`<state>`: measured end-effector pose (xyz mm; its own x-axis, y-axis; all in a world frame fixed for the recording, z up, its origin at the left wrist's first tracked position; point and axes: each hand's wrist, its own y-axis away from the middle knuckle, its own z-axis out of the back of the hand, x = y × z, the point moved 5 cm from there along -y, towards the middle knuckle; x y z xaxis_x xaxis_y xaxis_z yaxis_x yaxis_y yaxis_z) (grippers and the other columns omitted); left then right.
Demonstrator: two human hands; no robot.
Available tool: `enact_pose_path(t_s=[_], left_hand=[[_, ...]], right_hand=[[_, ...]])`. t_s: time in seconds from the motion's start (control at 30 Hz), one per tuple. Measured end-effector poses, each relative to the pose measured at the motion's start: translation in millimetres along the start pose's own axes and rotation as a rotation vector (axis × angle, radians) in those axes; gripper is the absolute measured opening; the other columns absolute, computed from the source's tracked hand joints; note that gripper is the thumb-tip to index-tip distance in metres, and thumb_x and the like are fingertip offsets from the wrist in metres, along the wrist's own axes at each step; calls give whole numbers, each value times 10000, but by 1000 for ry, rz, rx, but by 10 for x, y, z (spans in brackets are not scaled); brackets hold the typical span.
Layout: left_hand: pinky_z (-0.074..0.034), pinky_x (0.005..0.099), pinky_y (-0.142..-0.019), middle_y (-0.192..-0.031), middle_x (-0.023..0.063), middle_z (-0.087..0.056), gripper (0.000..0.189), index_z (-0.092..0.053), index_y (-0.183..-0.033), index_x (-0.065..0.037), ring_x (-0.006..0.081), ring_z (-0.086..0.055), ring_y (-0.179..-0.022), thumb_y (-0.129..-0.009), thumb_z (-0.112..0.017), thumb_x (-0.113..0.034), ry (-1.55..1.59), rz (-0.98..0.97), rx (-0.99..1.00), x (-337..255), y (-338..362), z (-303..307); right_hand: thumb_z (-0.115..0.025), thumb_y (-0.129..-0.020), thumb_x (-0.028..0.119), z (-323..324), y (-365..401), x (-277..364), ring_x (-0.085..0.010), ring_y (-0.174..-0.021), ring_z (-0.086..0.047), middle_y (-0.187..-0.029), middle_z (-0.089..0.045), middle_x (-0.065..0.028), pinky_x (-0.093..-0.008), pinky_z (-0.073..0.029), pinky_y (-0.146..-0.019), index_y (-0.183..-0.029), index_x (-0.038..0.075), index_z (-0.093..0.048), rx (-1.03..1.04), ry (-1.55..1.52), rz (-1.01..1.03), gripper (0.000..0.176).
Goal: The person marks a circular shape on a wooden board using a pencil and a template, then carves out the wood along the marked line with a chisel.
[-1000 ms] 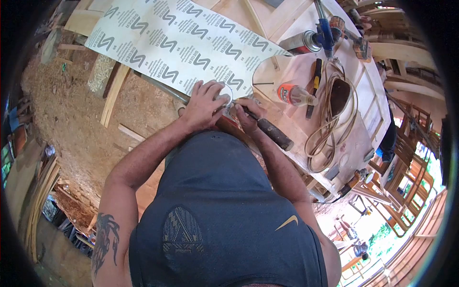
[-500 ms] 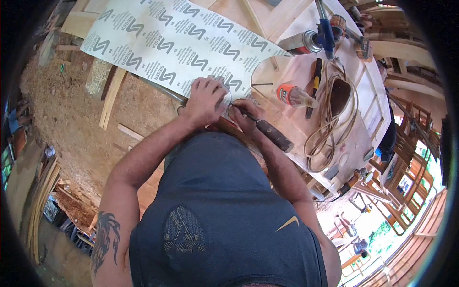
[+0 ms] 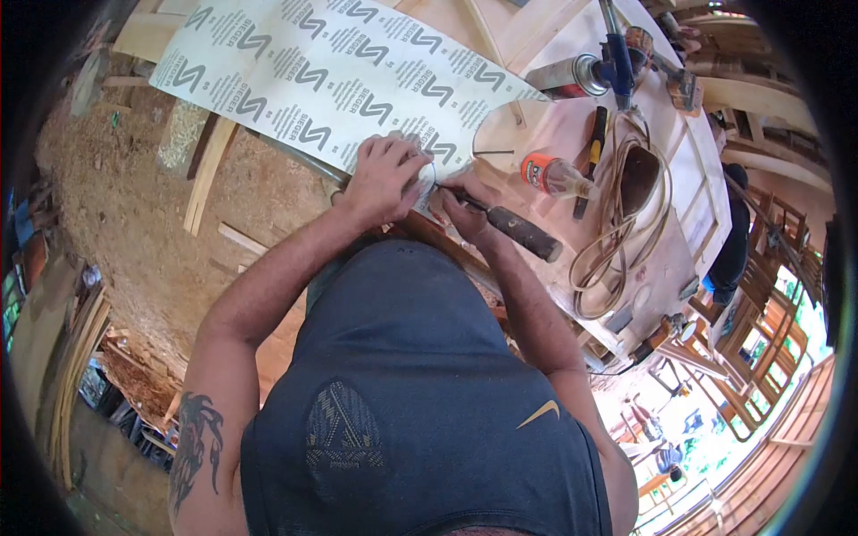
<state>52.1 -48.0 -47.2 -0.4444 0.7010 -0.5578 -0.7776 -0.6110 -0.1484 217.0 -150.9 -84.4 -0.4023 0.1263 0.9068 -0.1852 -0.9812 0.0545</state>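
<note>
A white sheet [image 3: 304, 76] printed with grey SIEGER lettering and the number 80 stretches over the work surface. At its near right corner, my left hand [image 3: 382, 181] has bent fingers closed over the sheet's edge, which curls up beside them; the thumb is hidden. My right hand [image 3: 466, 204], close beside it, grips a hand tool with a thick dark cylindrical handle [image 3: 525, 236] pointing down to the right. The tool's working end is hidden between my hands at the sheet's edge, so its kind does not show.
Right of my hands lie a bottle with an orange label [image 3: 556, 176], a yellow-black handled tool [image 3: 593, 147] and a coiled cord [image 3: 585, 268]. Farther back are a blow torch [image 3: 576, 77] and a cordless drill [image 3: 684, 89]. Timber strips [image 3: 212, 174] lie left. Another person [image 3: 733, 241] stands at right.
The tool's handle and my right hand have shifted slightly right. My left hand stays on the sheet's edge, moved up a little in view.
</note>
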Motion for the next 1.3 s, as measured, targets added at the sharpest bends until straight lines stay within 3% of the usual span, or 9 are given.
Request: enact_pose_path(t_s=[0.2, 0.3, 0.7, 1.0, 1.3], left_hand=[[-372, 503, -1042, -1200, 86, -595, 427, -656, -1261, -155, 319, -524, -1184, -848, -749, -219, 0, -7, -11, 33, 9, -45], [-365, 506, -1052, -1202, 73, -599, 435, -665, -1247, -156, 311, -520, -1204, -831, -766, -233, 1, -9, -35, 46, 36, -67], [-368, 496, -1063, -1217, 55, -603, 471, -676, -1261, -164, 306, -525, -1213, -809, -789, -228, 66, -61, -76, 118, 60, -34], [-358, 492, -1049, -1228, 59, -605, 409, -676, -1244, -173, 303, -509, -1230, -855, -749, -273, 53, -55, -66, 131, 67, -53], [-358, 491, -1044, -1227, 56, -599, 407, -676, -1242, -175, 297, -510, -1222, -854, -750, -275, 51, -49, -58, 137, 63, -57]], right_hand=[[-737, -857, 20, -36, -49, 30, -143, -753, -680, -836, -695, -75, -307, -539, -666, -945, 55, -658, -59, -26, 111, 123], [-735, -853, 29, -89, -67, -38, -158, -727, -666, -833, -687, -86, -317, -533, -656, -923, 58, -645, -14, 113, 38, 118], [-748, -856, 15, -47, -95, 106, -201, -719, -667, -818, -680, -102, -330, -533, -663, -908, 33, -668, -19, 72, 188, 96], [-731, -865, -5, -87, -37, -17, -139, -767, -659, -853, -684, -85, -299, -534, -689, -943, 28, -647, 6, 7, 78, 118], [-726, -862, -10, -86, -41, 34, -138, -761, -658, -852, -691, -97, -302, -535, -690, -927, 21, -643, 29, -2, 24, 110]])
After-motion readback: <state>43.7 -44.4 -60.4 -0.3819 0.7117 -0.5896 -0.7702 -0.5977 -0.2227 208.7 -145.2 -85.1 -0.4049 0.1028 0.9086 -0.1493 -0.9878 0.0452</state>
